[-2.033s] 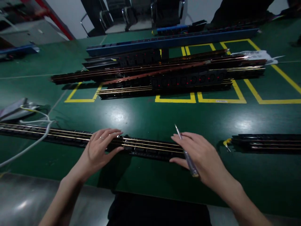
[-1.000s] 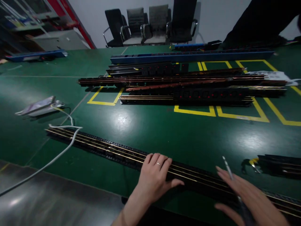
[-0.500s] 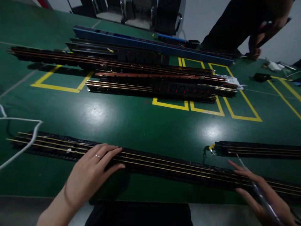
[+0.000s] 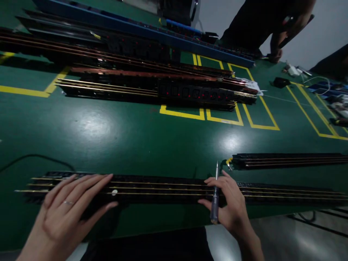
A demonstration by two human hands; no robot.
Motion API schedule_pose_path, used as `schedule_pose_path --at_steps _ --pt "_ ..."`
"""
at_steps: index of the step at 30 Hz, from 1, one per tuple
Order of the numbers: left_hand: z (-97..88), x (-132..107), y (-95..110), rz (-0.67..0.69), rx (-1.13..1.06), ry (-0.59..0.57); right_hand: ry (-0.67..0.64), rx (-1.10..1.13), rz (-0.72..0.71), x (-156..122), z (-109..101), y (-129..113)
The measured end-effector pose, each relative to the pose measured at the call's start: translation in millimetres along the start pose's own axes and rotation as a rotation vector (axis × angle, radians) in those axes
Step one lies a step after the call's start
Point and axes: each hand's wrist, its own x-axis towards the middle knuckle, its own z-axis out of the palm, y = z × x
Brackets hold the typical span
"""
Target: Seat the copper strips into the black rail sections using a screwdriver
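Note:
A long black strip (image 4: 163, 188) with three thin brass bars along it lies across the near side of the green table. My left hand (image 4: 73, 203) spans its left part, fingers over the far edge and thumb at the near edge. Just right of that thumb, a small white disc (image 4: 114, 192) sits on the bars. My right hand (image 4: 228, 194) straddles the strip further right, a screwdriver (image 4: 215, 203) held between fingers and palm. The screwdriver's tip points away from me, above the strip. Both hands partly cover the bars.
A shorter black strip (image 4: 288, 160) with a yellow-ended wire (image 4: 229, 162) lies beyond my right hand. Several barred strips (image 4: 114, 90) and a blue channel (image 4: 152, 34) are stacked farther back. A co-worker's arm (image 4: 280, 43) is at upper right. A dark cable (image 4: 38, 156) lies left.
The view has swung right. My right hand has come inward along the strip, its screwdriver turned more upright. The white disc, left of my left hand before, is now right of it.

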Motion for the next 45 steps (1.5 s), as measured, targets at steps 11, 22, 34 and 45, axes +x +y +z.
schedule_pose_path --at_steps 11,22,34,45 --pt "25.8 19 80 0.173 0.085 -0.018 -0.087 -0.016 -0.146 26 31 -52" --pt "-15.3 -21 6 -0.150 -0.032 -0.211 -0.130 -0.051 -0.176 18 12 -19" --pt "-16.5 2 22 -0.164 -0.060 -0.311 -0.136 0.174 -0.192 54 66 -109" --pt "4.5 26 60 -0.165 -0.159 -0.333 -0.077 0.316 -0.158 47 22 -82"
